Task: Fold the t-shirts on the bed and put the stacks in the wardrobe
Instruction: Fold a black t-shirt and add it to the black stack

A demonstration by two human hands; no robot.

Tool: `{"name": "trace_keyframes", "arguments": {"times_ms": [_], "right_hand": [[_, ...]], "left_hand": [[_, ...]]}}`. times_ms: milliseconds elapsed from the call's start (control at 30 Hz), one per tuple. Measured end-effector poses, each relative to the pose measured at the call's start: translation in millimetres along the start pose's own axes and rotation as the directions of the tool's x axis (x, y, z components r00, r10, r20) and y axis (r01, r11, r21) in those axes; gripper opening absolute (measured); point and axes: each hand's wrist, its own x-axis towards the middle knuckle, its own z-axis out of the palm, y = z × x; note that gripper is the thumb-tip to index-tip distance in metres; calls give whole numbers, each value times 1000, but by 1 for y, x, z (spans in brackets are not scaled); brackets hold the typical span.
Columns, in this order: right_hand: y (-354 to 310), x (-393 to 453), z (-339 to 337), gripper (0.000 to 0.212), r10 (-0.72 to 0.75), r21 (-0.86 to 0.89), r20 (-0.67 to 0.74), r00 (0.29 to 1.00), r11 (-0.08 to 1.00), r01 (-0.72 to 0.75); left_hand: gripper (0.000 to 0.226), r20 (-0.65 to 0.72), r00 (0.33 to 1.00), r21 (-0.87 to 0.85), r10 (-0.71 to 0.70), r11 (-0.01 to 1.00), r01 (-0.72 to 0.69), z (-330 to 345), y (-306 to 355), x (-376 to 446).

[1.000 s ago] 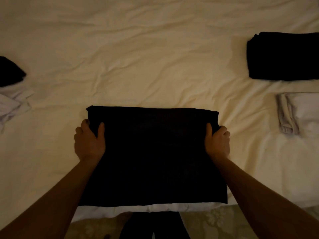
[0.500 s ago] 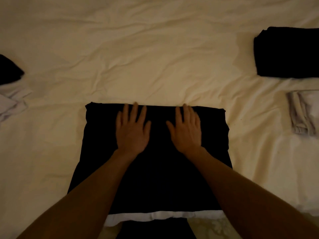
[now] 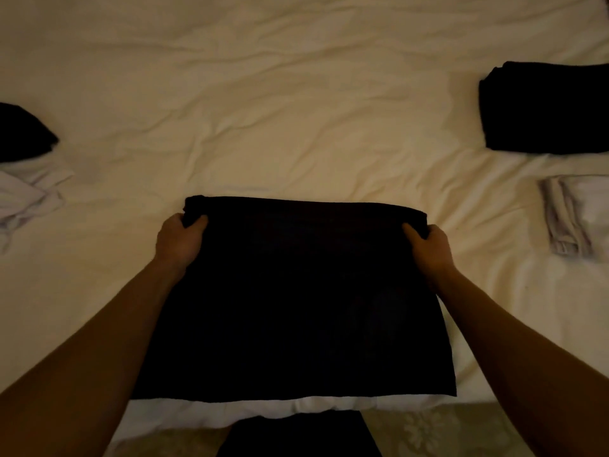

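The black t-shirt (image 3: 296,298) lies partly folded at the near edge of the bed (image 3: 296,110), at 6 o'clock in the view, its far edge doubled over and its near hem just short of the mattress edge. The left hand (image 3: 179,240) grips the far left corner, fingers curled round the bunched cloth with the thumb on top. The right hand (image 3: 428,247) grips the far right corner in the same way, thumb over the fold and fingers tucked beneath. Both forearms are bare and reach in from 7 and 5 o'clock, running along the two sides of the shirt, and the left one covers part of its side edge.

At 2 o'clock a stack of dark folded shirts (image 3: 543,108) sits on the sheet, and just below it, at 3 o'clock, a stack of pale folded shirts (image 3: 576,216); the two stacks are near each other but apart. At 9 o'clock, well away from the hands, a dark garment (image 3: 23,133) lies against a crumpled pale garment (image 3: 23,199), both unfolded and cut off by the frame edge. The sheet between the shirt and these piles is wrinkled. Below the mattress edge a patterned floor (image 3: 428,430) shows.
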Motion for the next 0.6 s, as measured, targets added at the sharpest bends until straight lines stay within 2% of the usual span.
{"name": "trace_keyframes", "arguments": {"times_ms": [100, 200, 267, 333, 433, 533, 600], "right_hand": [[-11, -1, -4, 29, -126, 13, -40, 991, 992, 127], [-31, 5, -5, 21, -206, 41, -125, 970, 976, 213], [-40, 11, -2, 23, -216, 71, -148, 965, 971, 228], [-42, 15, 1, 36, -178, 99, -114, 977, 977, 189], [-27, 7, -1, 57, -43, 33, -68, 997, 998, 46], [3, -16, -6, 62, 62, -37, -73, 995, 997, -65], [21, -35, -10, 60, 92, -103, -21, 996, 990, -94]], "left_hand": [[27, 29, 997, -203, 68, 977, -61, -6, 6, 2], [24, -87, 976, -189, 198, 959, -211, -10, 19, 10], [26, -132, 962, -130, 238, 958, -255, -10, 29, 17], [41, -154, 965, -47, 212, 974, -221, -7, 33, 18], [59, -101, 987, 38, 127, 992, -124, -9, 20, -1], [65, -60, 997, 50, 45, 998, -42, -17, -8, -31], [61, -5, 1000, 47, 11, 999, -11, -21, -27, -53]]}}
